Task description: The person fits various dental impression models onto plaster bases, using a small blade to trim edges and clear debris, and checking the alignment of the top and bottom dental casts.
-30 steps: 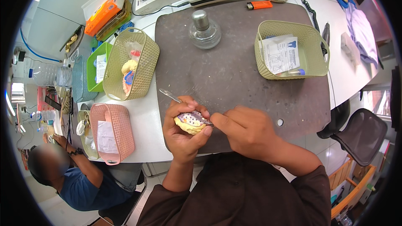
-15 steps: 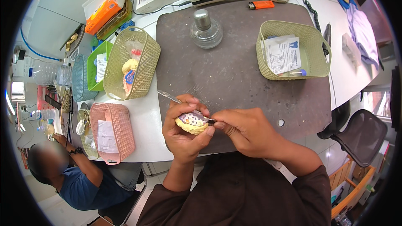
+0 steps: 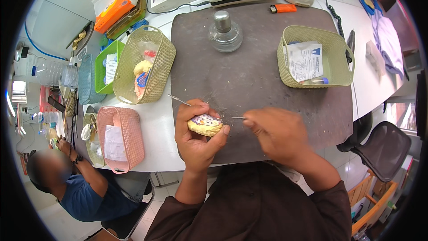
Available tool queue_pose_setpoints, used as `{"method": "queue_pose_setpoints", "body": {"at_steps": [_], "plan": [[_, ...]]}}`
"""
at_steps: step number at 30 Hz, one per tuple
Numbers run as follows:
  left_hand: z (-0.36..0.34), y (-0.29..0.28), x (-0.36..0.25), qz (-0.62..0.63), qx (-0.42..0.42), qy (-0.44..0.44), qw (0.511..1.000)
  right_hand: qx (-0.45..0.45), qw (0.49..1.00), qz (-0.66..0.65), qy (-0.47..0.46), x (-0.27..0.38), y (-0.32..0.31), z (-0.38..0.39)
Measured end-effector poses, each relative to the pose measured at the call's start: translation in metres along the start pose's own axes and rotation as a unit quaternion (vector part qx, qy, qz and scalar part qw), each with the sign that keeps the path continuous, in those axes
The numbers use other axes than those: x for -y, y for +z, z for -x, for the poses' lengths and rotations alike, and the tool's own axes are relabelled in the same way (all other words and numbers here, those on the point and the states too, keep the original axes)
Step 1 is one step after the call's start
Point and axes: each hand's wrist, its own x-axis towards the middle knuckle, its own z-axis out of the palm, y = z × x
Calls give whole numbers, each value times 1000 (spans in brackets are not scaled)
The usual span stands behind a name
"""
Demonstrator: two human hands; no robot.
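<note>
One yellow dental cast (image 3: 204,129) sits above the dark mat (image 3: 258,69), gripped by the left hand (image 3: 196,145), whose fingers also carry a thin metal instrument (image 3: 179,100). Just beside, the right hand (image 3: 278,134) pinches a slim metal tool (image 3: 237,117), its tip clear of the cast. Beyond stands a metal-capped glass bottle (image 3: 226,40); farther off, an orange lighter (image 3: 284,8).

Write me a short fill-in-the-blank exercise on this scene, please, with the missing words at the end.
1. The yellow dental cast is held in the ____ hand.
2. The thin metal tool pointing toward the cast is in the ____ hand.
3. The lighter is ____ in colour.
4. The capped glass bottle stands ____ on the dark board, not on its side.

Missing words: left; right; orange; upright.
</note>
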Motion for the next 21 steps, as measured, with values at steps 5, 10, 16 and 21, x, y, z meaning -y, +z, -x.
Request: {"method": "queue_pose_setpoints", "body": {"at_steps": [5, 10, 16, 21], "plan": [[2, -2, -1, -153, 12, 70, 986, 12, 1000, 3, -22, 10, -15, 2], [3, 8, -5, -245, 24, 122, 962, 14, 992, 66, -104, 13, -8, 2], [4, 13, -6, -286, 11, 131, 949, 41, 977, 172, -119, 23, -13, 6], [5, 14, -10, -310, 39, 109, 944, 89, 987, 102, -80, 3, -9, 2]]}}
